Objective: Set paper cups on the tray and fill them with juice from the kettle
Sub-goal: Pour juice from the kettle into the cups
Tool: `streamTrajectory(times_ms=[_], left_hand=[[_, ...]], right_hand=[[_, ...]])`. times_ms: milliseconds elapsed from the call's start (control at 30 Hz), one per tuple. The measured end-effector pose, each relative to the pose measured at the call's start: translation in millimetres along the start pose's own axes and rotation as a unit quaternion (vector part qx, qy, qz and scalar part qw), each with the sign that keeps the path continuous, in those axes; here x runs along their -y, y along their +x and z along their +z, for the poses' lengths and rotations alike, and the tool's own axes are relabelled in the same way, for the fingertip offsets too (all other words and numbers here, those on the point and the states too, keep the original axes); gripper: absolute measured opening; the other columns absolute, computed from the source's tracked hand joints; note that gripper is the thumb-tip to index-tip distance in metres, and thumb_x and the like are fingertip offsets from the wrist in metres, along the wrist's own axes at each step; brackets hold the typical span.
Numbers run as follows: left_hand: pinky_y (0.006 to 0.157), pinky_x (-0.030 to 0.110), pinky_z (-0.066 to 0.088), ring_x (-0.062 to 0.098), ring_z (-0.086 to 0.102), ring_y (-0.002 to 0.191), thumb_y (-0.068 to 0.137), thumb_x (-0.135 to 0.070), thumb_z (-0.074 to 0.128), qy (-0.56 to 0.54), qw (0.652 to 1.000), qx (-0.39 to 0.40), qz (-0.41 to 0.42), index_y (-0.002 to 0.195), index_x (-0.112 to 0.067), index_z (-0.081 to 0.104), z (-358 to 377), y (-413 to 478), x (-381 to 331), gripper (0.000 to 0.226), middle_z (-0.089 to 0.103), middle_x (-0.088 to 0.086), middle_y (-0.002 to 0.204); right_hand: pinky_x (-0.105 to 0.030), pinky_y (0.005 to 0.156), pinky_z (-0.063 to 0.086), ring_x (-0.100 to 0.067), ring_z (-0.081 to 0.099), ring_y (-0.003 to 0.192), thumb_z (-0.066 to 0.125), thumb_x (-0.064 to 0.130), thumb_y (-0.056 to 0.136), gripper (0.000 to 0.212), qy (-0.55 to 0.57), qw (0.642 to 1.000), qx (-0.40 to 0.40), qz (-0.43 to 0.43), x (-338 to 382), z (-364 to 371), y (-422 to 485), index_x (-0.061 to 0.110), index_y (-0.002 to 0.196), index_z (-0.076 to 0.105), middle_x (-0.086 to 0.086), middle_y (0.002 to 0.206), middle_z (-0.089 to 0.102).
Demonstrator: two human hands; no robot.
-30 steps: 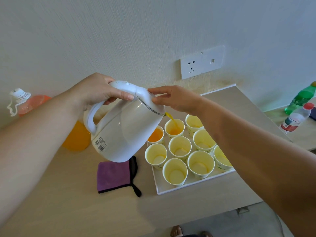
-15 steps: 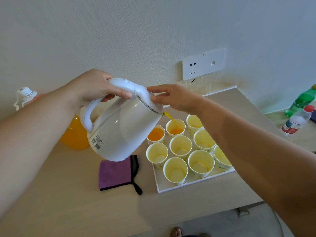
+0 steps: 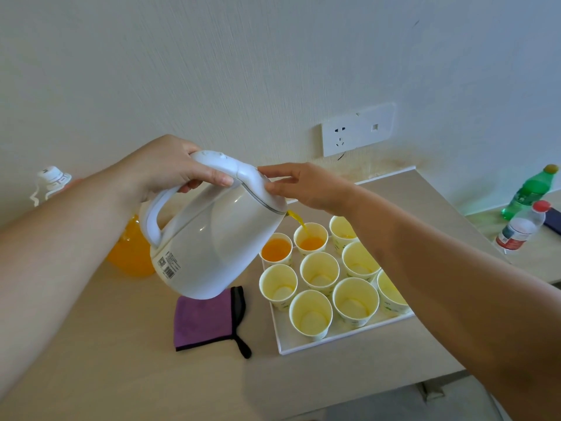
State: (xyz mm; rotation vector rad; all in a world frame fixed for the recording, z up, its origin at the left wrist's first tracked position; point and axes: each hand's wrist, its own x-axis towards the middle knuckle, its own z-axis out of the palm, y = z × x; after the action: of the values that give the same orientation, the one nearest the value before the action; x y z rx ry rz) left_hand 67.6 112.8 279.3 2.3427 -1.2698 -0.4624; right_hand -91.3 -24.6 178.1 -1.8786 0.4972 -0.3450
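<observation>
As the left hand (image 3: 170, 167) grips the kettle (image 3: 221, 241) handle, the straight-fingered right hand (image 3: 309, 186) touches its lid.

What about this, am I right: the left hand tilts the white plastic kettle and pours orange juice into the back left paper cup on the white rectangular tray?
Wrong cup. The head view shows the left hand tilting the white plastic kettle, but the orange juice lands in the back middle paper cup on the white rectangular tray.

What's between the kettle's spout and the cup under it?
A stream of orange juice, running from the tilted kettle into that cup, seen in the head view.
</observation>
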Motion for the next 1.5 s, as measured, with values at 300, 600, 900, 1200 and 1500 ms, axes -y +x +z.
streamTrajectory(times_ms=[300, 600, 900, 1200, 1500], left_hand=[[0.052, 0.026, 0.033, 0.015, 0.042, 0.048, 0.064, -0.037, 0.084, 0.010, 1.000, -0.003, 0.001, 0.057, -0.012, 0.051, -3.4, -3.4, -4.9, 0.042, 0.048, -0.003, 0.044], [0.052, 0.026, 0.033, 0.015, 0.042, 0.048, 0.065, -0.038, 0.084, 0.014, 1.000, -0.006, 0.007, 0.059, -0.011, 0.053, -5.8, -4.9, -6.0, 0.041, 0.049, -0.003, 0.044], [0.048, 0.021, 0.034, 0.008, 0.041, 0.040, 0.066, -0.036, 0.083, -0.001, 1.000, -0.003, -0.002, 0.057, -0.013, 0.052, -8.0, -3.4, -6.8, 0.039, 0.047, -0.006, 0.041], [0.051, 0.026, 0.032, 0.012, 0.041, 0.044, 0.065, -0.037, 0.083, 0.012, 1.000, 0.000, -0.002, 0.056, -0.013, 0.051, -8.8, -2.4, -9.0, 0.041, 0.047, -0.006, 0.039], [0.050, 0.025, 0.033, 0.010, 0.041, 0.040, 0.065, -0.038, 0.083, 0.022, 1.000, -0.001, -0.004, 0.058, -0.012, 0.052, -10.4, -0.6, -10.9, 0.042, 0.048, -0.005, 0.040]], right_hand=[[-0.012, 0.086, 0.040, -0.006, 0.057, 0.115, 0.058, 0.026, 0.094, 0.040, -0.007, 1.000, -0.005, -0.003, 4.8, 0.1, -2.6, 0.027, 0.134, 0.055, 0.009, 0.128, 0.060], [-0.021, 0.099, 0.040, -0.005, 0.057, 0.115, 0.059, 0.029, 0.093, 0.039, -0.016, 1.000, -0.008, -0.009, 8.6, -0.5, -3.3, 0.029, 0.133, 0.055, 0.012, 0.127, 0.060], [-0.016, 0.093, 0.036, -0.004, 0.055, 0.115, 0.058, 0.029, 0.094, 0.040, -0.023, 1.000, -0.004, -0.007, 12.8, -1.9, -1.6, 0.027, 0.134, 0.054, 0.012, 0.128, 0.059], [-0.024, 0.106, 0.037, -0.007, 0.054, 0.119, 0.060, 0.030, 0.092, 0.041, -0.026, 1.000, -0.012, -0.006, 11.8, -1.6, 1.6, 0.028, 0.133, 0.055, 0.010, 0.130, 0.059], [-0.021, 0.102, 0.037, -0.006, 0.055, 0.118, 0.059, 0.028, 0.093, 0.040, -0.014, 1.000, -0.010, -0.008, 11.5, -2.8, 3.1, 0.027, 0.133, 0.055, 0.010, 0.129, 0.059]])
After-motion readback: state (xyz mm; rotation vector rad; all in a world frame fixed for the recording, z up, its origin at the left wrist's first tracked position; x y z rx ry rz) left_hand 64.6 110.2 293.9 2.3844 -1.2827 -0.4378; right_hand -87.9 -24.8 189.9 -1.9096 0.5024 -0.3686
